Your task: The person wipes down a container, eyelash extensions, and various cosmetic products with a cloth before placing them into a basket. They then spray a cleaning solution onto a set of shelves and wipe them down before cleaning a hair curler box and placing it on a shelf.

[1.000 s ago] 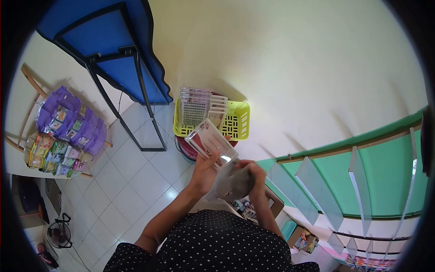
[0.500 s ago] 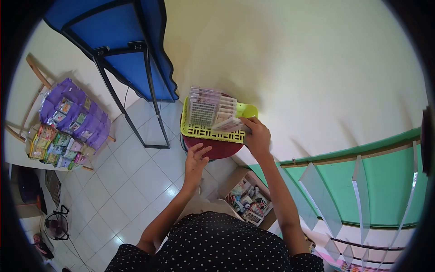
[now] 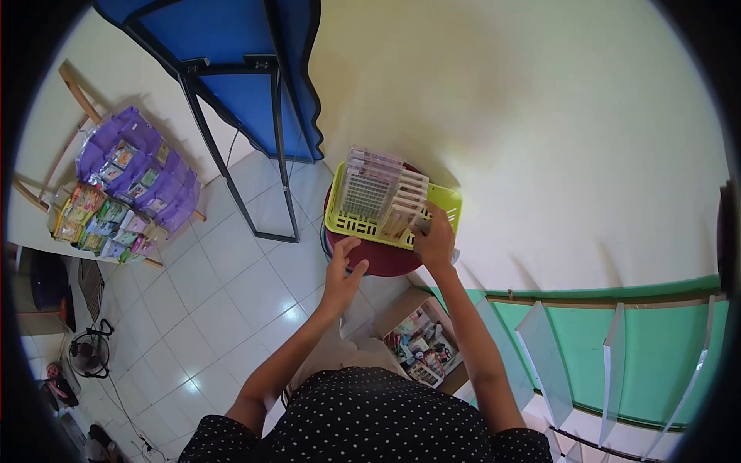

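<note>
Yellow basket (image 3: 356, 224) sits on a dark red stool (image 3: 384, 258) against the pale wall, directly ahead of the person. A row of clear plastic cases (image 3: 369, 189) stands upright in it, packed face to face, the row running along the basket's long axis, left to right in the head view. Right hand (image 3: 434, 241) is at the right end of that row, over the basket's near rim, fingers curled around the endmost case (image 3: 407, 214); the case stands roughly upright, touching its neighbours. How firmly it is gripped cannot be told, as the fingertips are hidden behind the case. Left hand (image 3: 342, 272) is open, fingers spread, holding nothing; it hovers at the stool's near edge just below the basket's front wall. Right hand is the nearer to the cases. A cardboard box (image 3: 421, 343) of small goods lies on the floor below.
</note>
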### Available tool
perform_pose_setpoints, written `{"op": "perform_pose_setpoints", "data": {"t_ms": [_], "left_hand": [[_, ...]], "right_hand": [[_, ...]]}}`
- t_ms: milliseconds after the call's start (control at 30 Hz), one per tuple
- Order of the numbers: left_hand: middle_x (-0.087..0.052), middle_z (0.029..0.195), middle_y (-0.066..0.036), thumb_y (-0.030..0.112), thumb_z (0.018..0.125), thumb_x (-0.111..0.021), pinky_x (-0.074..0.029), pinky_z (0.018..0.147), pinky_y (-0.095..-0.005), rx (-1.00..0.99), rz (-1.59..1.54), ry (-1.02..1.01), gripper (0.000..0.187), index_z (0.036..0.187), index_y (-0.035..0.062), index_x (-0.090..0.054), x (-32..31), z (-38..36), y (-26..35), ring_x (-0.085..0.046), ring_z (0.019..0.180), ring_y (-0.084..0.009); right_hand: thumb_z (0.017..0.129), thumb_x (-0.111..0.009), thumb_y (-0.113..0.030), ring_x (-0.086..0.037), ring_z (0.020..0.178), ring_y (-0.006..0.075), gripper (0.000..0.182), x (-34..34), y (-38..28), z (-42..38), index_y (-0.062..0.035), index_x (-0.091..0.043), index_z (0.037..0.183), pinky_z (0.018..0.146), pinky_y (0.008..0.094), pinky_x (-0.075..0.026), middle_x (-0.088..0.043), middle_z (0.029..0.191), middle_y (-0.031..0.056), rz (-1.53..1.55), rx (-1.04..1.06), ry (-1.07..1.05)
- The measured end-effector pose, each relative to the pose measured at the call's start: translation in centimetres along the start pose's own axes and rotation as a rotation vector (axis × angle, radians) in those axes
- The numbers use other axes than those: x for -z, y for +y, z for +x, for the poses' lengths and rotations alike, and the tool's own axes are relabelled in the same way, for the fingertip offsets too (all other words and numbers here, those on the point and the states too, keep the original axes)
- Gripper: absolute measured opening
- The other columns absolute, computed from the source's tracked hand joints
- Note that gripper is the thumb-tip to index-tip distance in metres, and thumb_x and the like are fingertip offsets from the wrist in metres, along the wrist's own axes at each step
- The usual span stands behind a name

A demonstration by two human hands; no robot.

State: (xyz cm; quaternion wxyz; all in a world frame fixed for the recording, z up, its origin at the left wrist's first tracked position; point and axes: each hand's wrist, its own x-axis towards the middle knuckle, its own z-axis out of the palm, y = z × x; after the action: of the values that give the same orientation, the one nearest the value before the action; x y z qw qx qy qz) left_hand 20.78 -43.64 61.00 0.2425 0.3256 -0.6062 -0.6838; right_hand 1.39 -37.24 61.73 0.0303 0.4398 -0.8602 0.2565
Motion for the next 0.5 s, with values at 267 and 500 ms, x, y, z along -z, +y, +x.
{"op": "perform_pose_setpoints", "data": {"t_ms": [267, 500], "left_hand": [[-0.022, 0.133, -0.022, 0.014, 0.079, -0.053, -0.014, 0.102, -0.0393, -0.119, 0.027, 0.165, 0.065, 0.129, -0.0054, -0.016, -5.3, 7.0, -3.6, -0.017, 0.126, -0.0312], [-0.013, 0.136, -0.023, 0.007, 0.067, -0.063, -0.009, 0.105, -0.0388, -0.251, 0.591, 0.377, 0.081, 0.131, -0.0025, -0.014, 1.7, 12.4, -1.9, -0.003, 0.13, -0.0333]], "right_hand": [[0.051, -0.079, -0.02, -0.047, 0.109, 0.028, 0.09, -2.8, 6.2, -0.1, -0.0015, -0.033, 0.126, 0.089, 0.0349, -0.039, -0.047, 0.118, 0.0211, 0.387, -0.395, -0.431], [0.049, -0.081, -0.024, -0.044, 0.111, 0.0282, 0.098, -2.7, 4.9, 2.0, -0.0007, -0.028, 0.128, 0.093, 0.0336, -0.036, -0.045, 0.121, 0.0174, 0.401, -0.361, -0.529]]}}
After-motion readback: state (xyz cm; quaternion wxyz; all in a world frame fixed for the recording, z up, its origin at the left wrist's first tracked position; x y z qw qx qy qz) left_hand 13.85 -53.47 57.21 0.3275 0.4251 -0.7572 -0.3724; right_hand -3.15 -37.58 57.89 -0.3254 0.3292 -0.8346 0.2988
